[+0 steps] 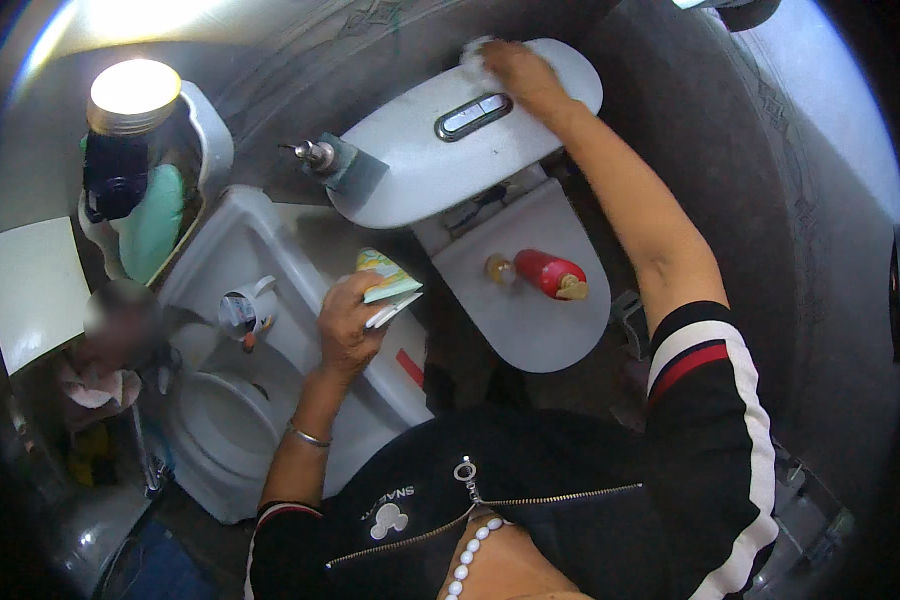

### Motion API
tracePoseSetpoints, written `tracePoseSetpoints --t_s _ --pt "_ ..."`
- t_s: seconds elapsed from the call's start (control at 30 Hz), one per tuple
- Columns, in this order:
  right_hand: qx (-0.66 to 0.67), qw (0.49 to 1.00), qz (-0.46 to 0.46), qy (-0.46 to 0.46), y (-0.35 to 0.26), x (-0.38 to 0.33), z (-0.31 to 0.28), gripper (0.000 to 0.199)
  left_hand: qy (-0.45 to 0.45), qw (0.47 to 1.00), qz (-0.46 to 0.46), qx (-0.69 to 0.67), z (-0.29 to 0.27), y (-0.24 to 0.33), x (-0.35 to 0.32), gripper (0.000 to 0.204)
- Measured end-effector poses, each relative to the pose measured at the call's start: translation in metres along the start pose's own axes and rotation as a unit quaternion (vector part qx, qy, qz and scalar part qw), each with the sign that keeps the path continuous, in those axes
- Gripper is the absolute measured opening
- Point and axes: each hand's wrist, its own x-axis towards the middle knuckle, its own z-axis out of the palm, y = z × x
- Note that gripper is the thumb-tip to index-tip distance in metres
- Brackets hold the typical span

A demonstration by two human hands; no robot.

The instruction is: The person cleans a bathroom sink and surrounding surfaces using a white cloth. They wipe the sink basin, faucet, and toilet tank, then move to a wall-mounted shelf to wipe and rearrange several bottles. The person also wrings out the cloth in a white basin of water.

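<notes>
Person's L hand [348, 318] has thumb & fingers closed on a green-and-yellow pkt [387, 272] near the washbasin [270, 225], while the R hand [530, 82], fingers bunched on a crumpled white wad [477, 64], is at the cistern lid's [405, 180] far edge, past the flush btn [473, 116], w/ a red btl [548, 273] on the toilet lid [535, 335].

Right hand [523, 78] holds white tissue [476, 64]; left hand [346, 325] grips packet [387, 280].
</notes>
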Motion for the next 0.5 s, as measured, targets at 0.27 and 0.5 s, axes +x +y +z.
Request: tracePoseSetpoints --t_s 0.27,0.5 --pt "-0.053 0.99 0.13 -0.03 0.013 0.007 0.004 0.023 0.011 1.0 -0.015 0.003 0.004 -0.001 -0.001 0.022" --pt "0.107 0.974 -0.114 -0.161 -0.106 0.013 0.026 0.031 -0.004 0.999 -0.027 0.02 0.001 0.004 0.001 0.02"
